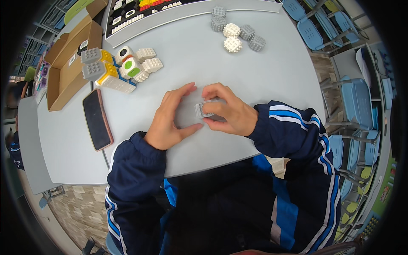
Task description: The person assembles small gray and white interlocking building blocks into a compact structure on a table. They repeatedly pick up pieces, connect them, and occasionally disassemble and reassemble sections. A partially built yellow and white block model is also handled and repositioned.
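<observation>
Grey block (199, 110) is near the middle of the surface (187, 159), between the two hands, closer to the right one. The right hand (236, 112) pinches the block at its right part: the thumb is on the near side, and the other fingers are bent over it. These fingers cover a part of the block, so I cannot tell if it rests on the surface or is a little raised. The left hand (165, 121) is spread in a wide curve, with thumb and fingers apart; it is just beside the block on the left and does not touch it.

Farther to the left, a phone (97, 121) with a dark screen and a pinkish case lies flat. Beyond it, on the far left, there is a group of studded pieces (131, 68) in white, grey, yellow and blue. An open cardboard box (70, 78) is to the left of these pieces.

On the far side, to the right, grey cubes (256, 42) lie close around two white cubes (233, 44). A tray (170, 18) with small colourful parts stands at the far edge. Blue chairs (356, 102) are to the right, beyond the surface.
</observation>
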The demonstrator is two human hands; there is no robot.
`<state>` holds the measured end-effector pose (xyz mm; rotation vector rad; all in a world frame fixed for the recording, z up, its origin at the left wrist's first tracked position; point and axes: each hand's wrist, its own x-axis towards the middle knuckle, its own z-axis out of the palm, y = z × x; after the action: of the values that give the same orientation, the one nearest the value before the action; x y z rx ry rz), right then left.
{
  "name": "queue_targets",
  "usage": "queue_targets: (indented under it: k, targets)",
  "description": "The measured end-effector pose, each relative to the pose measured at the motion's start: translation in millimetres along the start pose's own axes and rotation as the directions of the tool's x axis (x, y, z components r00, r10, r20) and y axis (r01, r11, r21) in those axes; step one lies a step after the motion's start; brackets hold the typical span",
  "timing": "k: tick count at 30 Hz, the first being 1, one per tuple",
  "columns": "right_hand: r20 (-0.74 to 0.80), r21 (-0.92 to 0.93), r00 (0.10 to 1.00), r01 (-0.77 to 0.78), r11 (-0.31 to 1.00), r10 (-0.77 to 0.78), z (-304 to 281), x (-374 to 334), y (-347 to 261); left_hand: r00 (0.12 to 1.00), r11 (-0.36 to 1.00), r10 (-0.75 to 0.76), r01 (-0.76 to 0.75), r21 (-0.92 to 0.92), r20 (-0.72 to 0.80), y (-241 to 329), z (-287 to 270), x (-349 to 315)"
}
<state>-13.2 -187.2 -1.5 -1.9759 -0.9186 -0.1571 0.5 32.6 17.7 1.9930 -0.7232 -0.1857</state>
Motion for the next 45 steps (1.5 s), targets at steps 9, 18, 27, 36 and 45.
queue_targets:
  k: [9, 18, 27, 36, 45]
  targets:
    - [0.039, -0.012, 0.999, 0.033, 0.999, -0.033, -3, 1, 2, 1.0, 1.0, -0.007, 0.007, 0.021, -0.005, 1, 0, -1]
    - [0.014, 0.167, 0.996, -0.087, 0.982, 0.086, -8, 2, -2, 1.0, 0.999, 0.021, -0.02, 0.038, -0.006, -1, 0, -1]
    - [-0.258, -0.097, 0.96, 0.092, 0.991, -0.114, -64, 13, 14, 1.0, 0.997, 0.007, -0.007, 0.071, 0.0, -2, 1, -1]
    - [-0.323, -0.294, 0.944, -0.037, 0.955, -0.063, -175, 72, 89, 1.0, 0.998, 0.015, -0.015, 0.062, -0.005, -3, 1, 3]
    - [-0.024, -0.585, 0.999, 0.013, 0.811, -0.034, -234, 144, 151, 1.0, 0.999, -0.022, 0.022, 0.026, -0.003, 1, -4, 3]
